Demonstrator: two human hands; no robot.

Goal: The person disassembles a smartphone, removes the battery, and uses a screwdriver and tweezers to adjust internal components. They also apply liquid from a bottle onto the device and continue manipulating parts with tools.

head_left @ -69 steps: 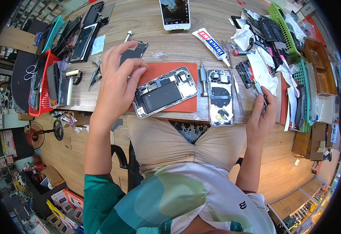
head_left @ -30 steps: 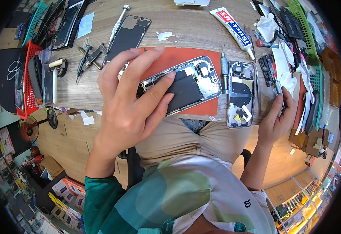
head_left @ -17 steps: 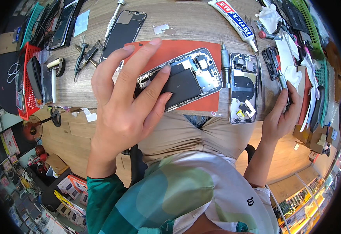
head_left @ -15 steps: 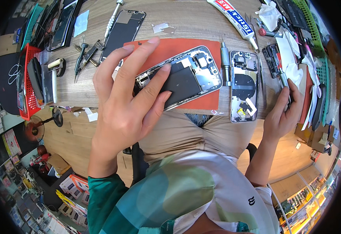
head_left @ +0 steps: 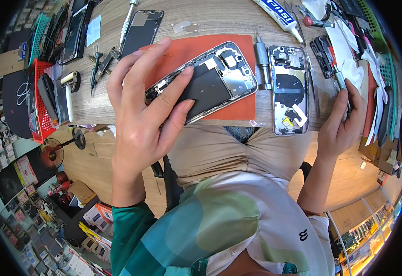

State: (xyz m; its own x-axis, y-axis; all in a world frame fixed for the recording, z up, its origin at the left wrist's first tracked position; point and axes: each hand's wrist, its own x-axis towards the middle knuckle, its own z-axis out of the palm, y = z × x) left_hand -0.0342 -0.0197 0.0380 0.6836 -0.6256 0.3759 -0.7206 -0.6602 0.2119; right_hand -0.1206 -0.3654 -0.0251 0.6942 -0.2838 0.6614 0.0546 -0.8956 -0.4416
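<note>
Your left hand (head_left: 141, 112) is spread, thumb and index finger apart, over an opened silver-and-black phone (head_left: 210, 89); whether the fingertips touch it, I cannot tell. Your right hand (head_left: 343, 117) pinches a slim grey metal tool (head_left: 340, 79). Right of your left hand, the phone lies angled on a flat orange-red mat (head_left: 205, 43); farther right, a second silver-rimmed phone (head_left: 289, 94) rests on the wood-grain desk (head_left: 104, 30).

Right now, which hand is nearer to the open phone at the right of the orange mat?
Right. The right hand, gripping a slim tool, is just right of that phone. The left hand is farther, left of it, over the other phone on the mat.
</note>
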